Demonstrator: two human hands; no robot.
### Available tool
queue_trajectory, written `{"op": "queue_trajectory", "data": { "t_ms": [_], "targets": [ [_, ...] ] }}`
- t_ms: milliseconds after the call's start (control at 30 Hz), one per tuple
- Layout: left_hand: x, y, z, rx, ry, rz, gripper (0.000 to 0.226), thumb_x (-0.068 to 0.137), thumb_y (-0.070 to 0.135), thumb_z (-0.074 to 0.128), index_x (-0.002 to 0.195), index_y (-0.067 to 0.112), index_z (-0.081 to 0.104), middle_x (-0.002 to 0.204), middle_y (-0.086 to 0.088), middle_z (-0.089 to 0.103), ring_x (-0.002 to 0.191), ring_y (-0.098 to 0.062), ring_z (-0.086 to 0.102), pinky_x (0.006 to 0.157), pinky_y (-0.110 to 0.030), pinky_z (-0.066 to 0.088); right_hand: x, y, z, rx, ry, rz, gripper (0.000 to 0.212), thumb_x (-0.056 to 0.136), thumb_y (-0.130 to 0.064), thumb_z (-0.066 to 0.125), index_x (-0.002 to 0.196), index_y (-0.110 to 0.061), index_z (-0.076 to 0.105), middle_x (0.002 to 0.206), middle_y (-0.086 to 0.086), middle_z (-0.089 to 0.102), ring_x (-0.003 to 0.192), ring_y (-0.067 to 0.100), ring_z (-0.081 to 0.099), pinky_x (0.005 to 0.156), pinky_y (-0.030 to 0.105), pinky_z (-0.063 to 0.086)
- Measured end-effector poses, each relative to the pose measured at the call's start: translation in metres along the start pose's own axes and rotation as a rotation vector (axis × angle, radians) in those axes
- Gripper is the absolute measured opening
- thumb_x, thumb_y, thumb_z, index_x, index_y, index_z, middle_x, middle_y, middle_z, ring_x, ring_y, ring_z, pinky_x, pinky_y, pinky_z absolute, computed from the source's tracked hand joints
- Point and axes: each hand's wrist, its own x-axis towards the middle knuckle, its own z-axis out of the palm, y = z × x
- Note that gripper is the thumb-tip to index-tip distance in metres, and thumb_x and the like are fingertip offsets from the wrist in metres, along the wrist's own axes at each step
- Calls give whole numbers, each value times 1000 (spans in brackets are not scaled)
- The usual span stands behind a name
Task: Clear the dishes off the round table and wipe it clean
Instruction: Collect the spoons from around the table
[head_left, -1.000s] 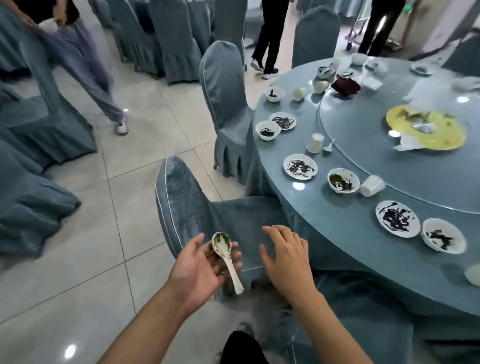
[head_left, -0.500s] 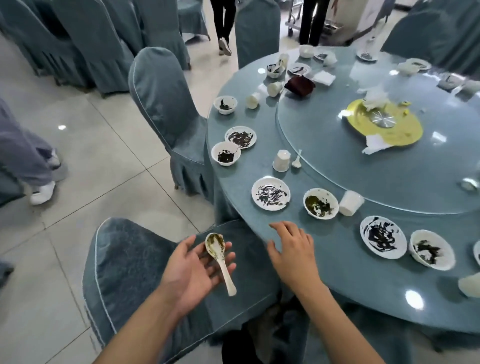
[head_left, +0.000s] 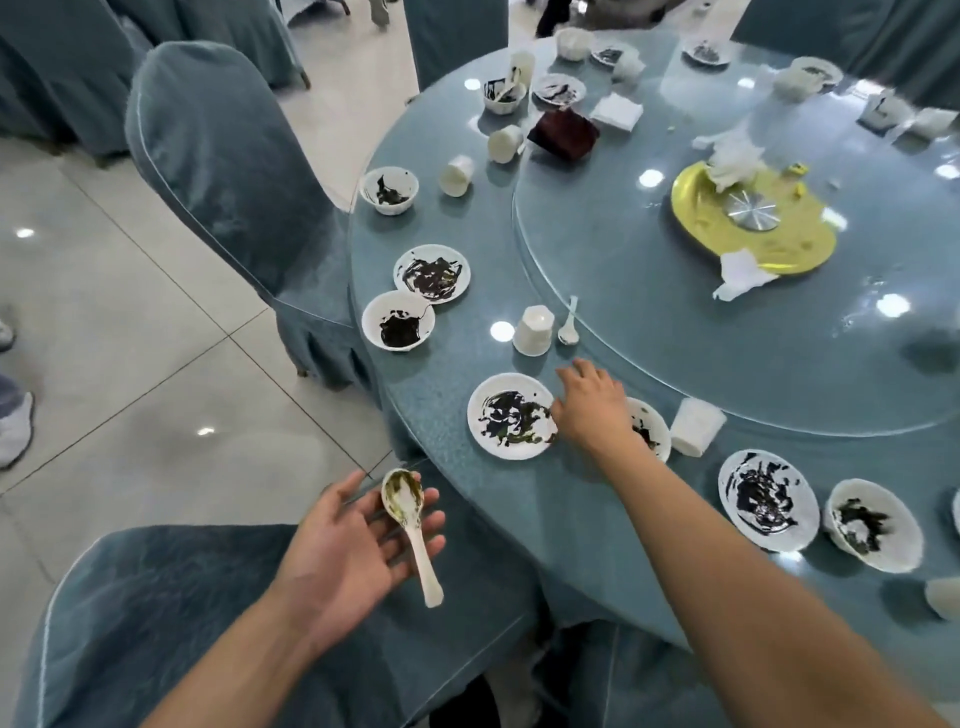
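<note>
Both hands are busy: the left hand (head_left: 343, 545) lies palm up off the desk's edge with a soiled white soup spoon (head_left: 408, 525) resting across its relaxed, spread fingers, while the right hand (head_left: 589, 408) reaches over the round desk (head_left: 571, 519), fingers loosely extended toward a second spoon (head_left: 569, 325) beside an overturned cup (head_left: 534, 330) — holding nothing yet. It hovers between a smeared plate (head_left: 511, 415) and a half-hidden bowl (head_left: 649, 428). Clearing is barely begun; wiping is far off. The next move likely calls for pinching that small spoon's handle near the glass turntable (head_left: 675, 332). Near this edge I count three dirty plates, four bowls and four tipped cups; more sit blurred at the far side.
</note>
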Motion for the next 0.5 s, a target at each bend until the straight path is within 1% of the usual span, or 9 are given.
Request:
{"op": "queue_trajectory", "data": {
  "t_ms": [133, 267, 333, 367, 433, 500],
  "targets": [
    [20, 0, -1, 6, 5, -18, 58, 101, 42, 39, 134, -2, 59, 128, -26, 66, 115, -41, 62, 99, -54, 50, 45, 6, 4, -69, -32, -13, 54, 93, -35, 52, 145, -23, 44, 161, 8, 27, 140, 33, 37, 111, 48, 32],
    [31, 0, 4, 1, 13, -39, 58, 100, 42, 39, 132, -1, 60, 127, -26, 66, 113, -41, 63, 92, -51, 57, 74, 11, 11, -97, -65, -46, 53, 95, -38, 50, 146, -23, 44, 161, 8, 26, 142, 33, 36, 115, 48, 28],
    [35, 1, 8, -5, 21, -45, 58, 99, 42, 41, 133, -2, 60, 128, -26, 66, 111, -41, 63, 90, -53, 57, 83, 16, 15, -122, -78, -56, 54, 97, -38, 48, 146, -17, 44, 157, 8, 34, 141, 30, 38, 115, 45, 28],
    [36, 1, 9, -8, 27, -45, 58, 98, 42, 42, 133, -2, 59, 128, -27, 65, 110, -41, 64, 92, -53, 57, 85, 18, 18, -139, -68, -65, 52, 97, -37, 46, 144, -14, 45, 154, 8, 39, 139, 30, 41, 114, 44, 30],
    [39, 2, 11, -20, 37, -43, 59, 99, 42, 41, 134, -2, 58, 128, -27, 65, 110, -41, 63, 97, -54, 53, 86, 20, 22, -170, -5, -83, 45, 97, -35, 44, 136, -12, 53, 142, 7, 51, 131, 29, 48, 110, 44, 34],
    [41, 2, 14, -31, 43, -48, 59, 100, 41, 40, 135, -3, 57, 128, -27, 65, 111, -41, 62, 99, -55, 49, 78, 18, 24, -189, 61, -88, 38, 97, -35, 42, 124, -13, 60, 130, 6, 59, 122, 29, 53, 103, 44, 36]
  ]
}}
